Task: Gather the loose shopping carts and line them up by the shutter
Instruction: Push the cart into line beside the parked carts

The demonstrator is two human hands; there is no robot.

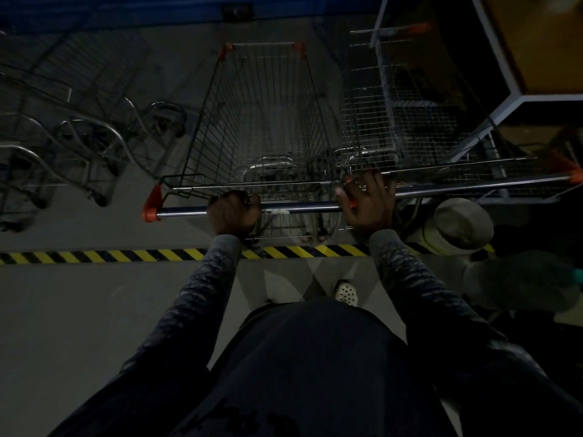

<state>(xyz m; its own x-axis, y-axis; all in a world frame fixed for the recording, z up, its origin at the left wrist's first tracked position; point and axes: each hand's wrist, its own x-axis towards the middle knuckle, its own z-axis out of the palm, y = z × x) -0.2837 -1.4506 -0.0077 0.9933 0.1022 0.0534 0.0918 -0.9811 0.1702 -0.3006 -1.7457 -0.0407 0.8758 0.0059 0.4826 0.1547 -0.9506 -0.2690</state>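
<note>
An empty wire shopping cart (262, 121) with orange corner caps stands right in front of me, its nose pointing at the blue shutter (126, 11). My left hand (234, 212) grips its metal handle bar (299, 209) left of centre. My right hand (367, 200) lies over the bar's right end with fingers spread, reaching onto the neighbouring cart (410, 121) parked close on the right. Its handle (479, 186) almost meets mine.
Several nested carts (63, 137) stand at the left by the shutter. A white-framed shelf unit (504, 89) rises at the right. A pale bucket-like object (457, 225) sits on the floor beside the yellow-black hazard tape (94, 256). Grey floor lies behind me.
</note>
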